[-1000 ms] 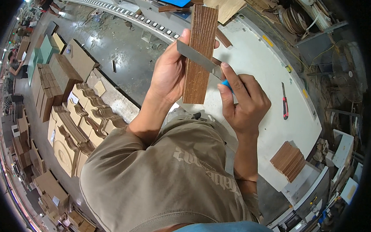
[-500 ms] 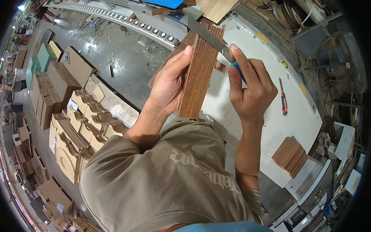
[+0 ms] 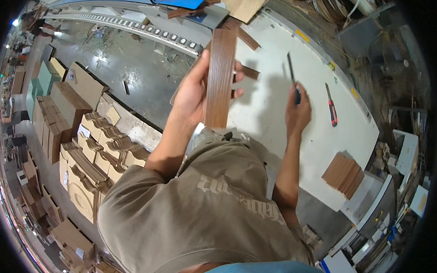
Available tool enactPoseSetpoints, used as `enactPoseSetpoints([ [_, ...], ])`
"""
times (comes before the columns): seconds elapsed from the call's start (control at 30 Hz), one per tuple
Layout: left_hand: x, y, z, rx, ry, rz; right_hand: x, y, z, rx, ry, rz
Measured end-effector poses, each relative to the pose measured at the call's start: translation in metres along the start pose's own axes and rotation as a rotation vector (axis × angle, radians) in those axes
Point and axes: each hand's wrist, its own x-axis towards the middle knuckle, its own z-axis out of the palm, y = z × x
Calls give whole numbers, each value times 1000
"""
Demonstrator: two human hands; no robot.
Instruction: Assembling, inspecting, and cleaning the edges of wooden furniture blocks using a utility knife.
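My left hand (image 3: 187,98) is closed around a narrow brown wood-grain board (image 3: 220,81), held upright above the white table, thumb along its left edge and fingertips showing at the right. The board's broad face is toward me. Farther right, over the table, my right hand (image 3: 299,112) is closed on the blue handle of what looks like a flat file (image 3: 291,67). Its blade points away from me, seen nearly edge-on and apart from the board. A red-and-black utility knife (image 3: 332,109) lies on the table right of that hand.
The white table (image 3: 309,154) bears a stack of brown strips (image 3: 343,175) at its near right. Brown offcuts (image 3: 250,39) lie at its far left. Beyond my left arm, shaped wooden panels (image 3: 90,165) stand on the floor. A pale plywood sheet (image 3: 244,5) is at the far end.
The file has left the board's edge and moved right and down with my right hand. My left hand has shifted slightly left and turned the board, so a smooth broad face shows.
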Motion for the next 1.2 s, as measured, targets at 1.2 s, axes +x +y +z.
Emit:
enactPoseSetpoints([
  [1.2, 159, -68, -226, 2584, -517, 577, 155, -5, 268, -254, -540, -311],
])
